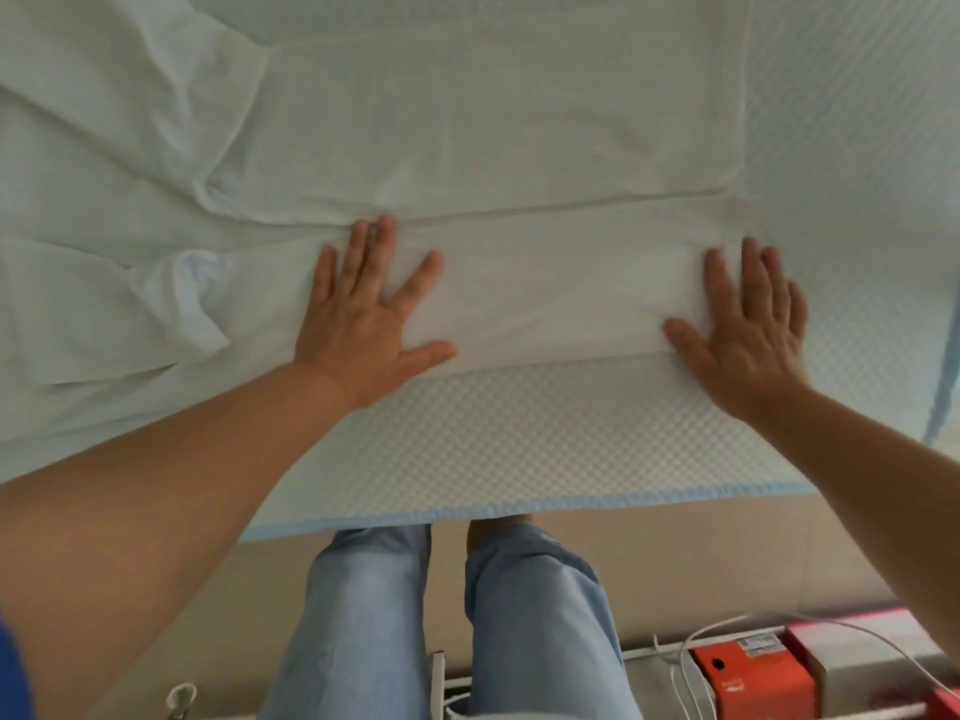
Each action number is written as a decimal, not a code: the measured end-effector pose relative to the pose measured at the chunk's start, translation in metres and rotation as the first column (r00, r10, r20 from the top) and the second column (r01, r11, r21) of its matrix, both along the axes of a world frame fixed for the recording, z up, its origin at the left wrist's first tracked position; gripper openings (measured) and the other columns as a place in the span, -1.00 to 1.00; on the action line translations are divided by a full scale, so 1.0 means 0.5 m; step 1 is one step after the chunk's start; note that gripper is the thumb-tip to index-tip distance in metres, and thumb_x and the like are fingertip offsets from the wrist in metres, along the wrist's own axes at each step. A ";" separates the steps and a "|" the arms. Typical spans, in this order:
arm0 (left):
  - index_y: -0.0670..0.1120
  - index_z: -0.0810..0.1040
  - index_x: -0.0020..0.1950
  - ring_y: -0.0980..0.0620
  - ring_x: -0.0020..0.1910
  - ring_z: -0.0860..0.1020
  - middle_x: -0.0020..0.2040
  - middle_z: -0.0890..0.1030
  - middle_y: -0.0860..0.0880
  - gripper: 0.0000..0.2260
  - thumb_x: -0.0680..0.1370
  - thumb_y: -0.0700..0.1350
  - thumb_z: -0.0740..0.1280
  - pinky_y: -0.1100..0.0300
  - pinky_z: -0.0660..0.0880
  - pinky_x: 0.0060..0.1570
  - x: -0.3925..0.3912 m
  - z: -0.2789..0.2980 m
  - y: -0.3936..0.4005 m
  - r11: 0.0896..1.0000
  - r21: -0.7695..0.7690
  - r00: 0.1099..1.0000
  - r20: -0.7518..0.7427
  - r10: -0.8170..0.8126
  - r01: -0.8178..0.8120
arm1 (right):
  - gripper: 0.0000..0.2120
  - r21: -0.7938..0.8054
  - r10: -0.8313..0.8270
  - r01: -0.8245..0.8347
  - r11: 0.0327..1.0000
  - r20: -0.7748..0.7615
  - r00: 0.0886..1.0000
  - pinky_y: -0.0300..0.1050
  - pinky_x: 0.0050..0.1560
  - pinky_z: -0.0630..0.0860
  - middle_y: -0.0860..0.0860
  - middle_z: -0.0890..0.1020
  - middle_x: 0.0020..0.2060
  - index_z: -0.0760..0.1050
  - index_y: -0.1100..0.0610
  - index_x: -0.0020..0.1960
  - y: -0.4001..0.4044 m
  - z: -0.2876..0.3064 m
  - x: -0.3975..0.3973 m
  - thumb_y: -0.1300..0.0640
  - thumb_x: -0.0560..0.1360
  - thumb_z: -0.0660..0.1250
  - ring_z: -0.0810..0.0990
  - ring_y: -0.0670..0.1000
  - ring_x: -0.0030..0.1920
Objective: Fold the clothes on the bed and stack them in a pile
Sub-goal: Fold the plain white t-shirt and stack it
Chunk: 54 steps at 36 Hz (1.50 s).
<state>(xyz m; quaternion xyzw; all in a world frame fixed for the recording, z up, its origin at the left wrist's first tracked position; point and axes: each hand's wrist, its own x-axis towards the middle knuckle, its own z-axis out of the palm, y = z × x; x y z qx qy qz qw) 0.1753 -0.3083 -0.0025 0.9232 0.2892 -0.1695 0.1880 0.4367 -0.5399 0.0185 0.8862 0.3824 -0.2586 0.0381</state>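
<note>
We see a bright, even, diffuse light with a cool, slightly greenish cast; its source is perhaps a window out of view. Shadows are faint, only soft grey in the creases of the white garment [467, 148]. The picture is soft overall, with no glare. Wide-angle distortion bends the blue-trimmed mat [519, 449] at its edges.

A white waffle-textured bed cover [498, 439] with light blue edging [519, 504] fills the middle and right of the frame. Along the bottom lies beige floor [675, 558]. At lower right sit an orange box [753, 683], a pink box [857, 646] and a white cable [691, 672].
</note>
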 end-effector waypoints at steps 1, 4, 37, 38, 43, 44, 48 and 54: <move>0.09 0.08 0.53 -0.18 0.52 -0.14 0.54 -0.11 -0.21 -0.22 0.40 0.34 0.26 -0.08 -0.23 0.41 0.001 -0.001 0.002 1.000 -0.009 1.000 -0.006 0.001 -0.001 | -0.15 0.038 -0.047 0.048 0.998 -0.020 0.999 0.05 0.44 -0.12 0.16 0.02 0.52 -0.08 0.09 0.54 0.003 0.004 -0.002 -0.36 0.40 -0.06 -0.06 0.13 0.51; 0.10 0.06 0.53 -0.15 0.52 -0.17 0.55 -0.14 -0.18 -0.21 0.39 0.35 0.22 -0.07 -0.24 0.41 0.005 0.001 0.000 1.000 -0.013 1.000 -0.009 0.023 -0.023 | -0.19 0.199 -0.340 0.352 0.915 -0.093 0.936 0.06 0.38 0.10 0.15 0.28 0.40 0.04 0.16 0.52 0.016 0.021 -0.009 -0.24 0.43 0.18 0.18 0.17 0.40; -0.23 0.57 0.15 -0.31 0.09 0.46 0.06 0.54 -0.30 -0.69 0.43 -0.17 0.37 -0.06 0.36 0.11 -0.218 0.175 0.065 0.875 0.018 0.865 0.162 0.476 -0.485 | -0.67 0.127 -0.137 0.173 0.977 -0.254 0.958 -0.06 0.27 0.28 0.10 0.45 0.21 0.45 0.14 0.26 0.178 0.114 -0.250 0.13 0.51 0.28 0.39 0.10 0.26; -0.23 0.57 0.14 -0.31 0.08 0.46 0.05 0.54 -0.29 -0.70 0.43 -0.18 0.36 -0.06 0.36 0.09 -0.236 0.181 0.068 0.863 0.028 0.853 0.174 0.492 -0.504 | -0.69 0.127 -0.078 0.119 0.985 -0.289 0.954 -0.09 0.22 0.31 0.08 0.47 0.19 0.46 0.13 0.24 0.196 0.112 -0.277 0.12 0.51 0.27 0.41 0.08 0.23; -0.18 0.50 0.24 -0.23 0.19 0.41 0.18 0.49 -0.24 -0.63 0.45 -0.13 0.36 0.05 0.28 0.19 -0.319 0.176 0.092 0.715 0.031 0.703 0.222 0.676 -0.698 | -0.70 0.141 0.122 -0.073 0.987 -0.373 0.920 -0.17 0.10 0.33 0.03 0.49 0.17 0.46 0.10 0.24 0.281 0.093 -0.387 0.09 0.53 0.24 0.43 0.03 0.21; -0.18 0.47 0.27 -0.22 0.23 0.38 0.21 0.47 -0.24 -0.60 0.45 -0.11 0.36 0.06 0.26 0.22 -0.337 0.169 0.098 0.664 0.033 0.653 0.221 0.724 -0.747 | -0.69 0.128 0.152 -0.112 0.985 -0.370 0.916 -0.14 0.13 0.34 0.04 0.48 0.19 0.45 0.10 0.25 0.296 0.086 -0.402 0.08 0.53 0.23 0.40 0.04 0.24; -0.12 0.32 0.40 -0.19 0.36 0.27 0.37 0.34 -0.18 -0.44 0.45 0.00 0.37 -0.05 0.24 0.28 -0.409 0.132 0.136 0.403 0.042 0.406 0.100 0.909 -0.914 | -0.62 0.046 0.217 -0.214 0.976 -0.328 0.919 -0.07 0.22 0.33 0.07 0.43 0.23 0.43 0.09 0.29 0.340 0.063 -0.446 0.03 0.49 0.29 0.34 0.08 0.29; -0.11 0.25 0.42 -0.16 0.37 0.24 0.39 0.28 -0.16 -0.35 0.41 0.03 0.40 0.01 0.25 0.27 -0.525 0.097 0.189 0.108 0.020 0.106 -0.093 0.990 -0.994 | -0.51 -0.074 0.317 -0.334 0.940 -0.182 0.931 -0.01 0.17 0.35 0.11 0.42 0.17 0.36 0.14 0.27 0.359 0.058 -0.494 0.04 0.40 0.41 0.36 0.14 0.21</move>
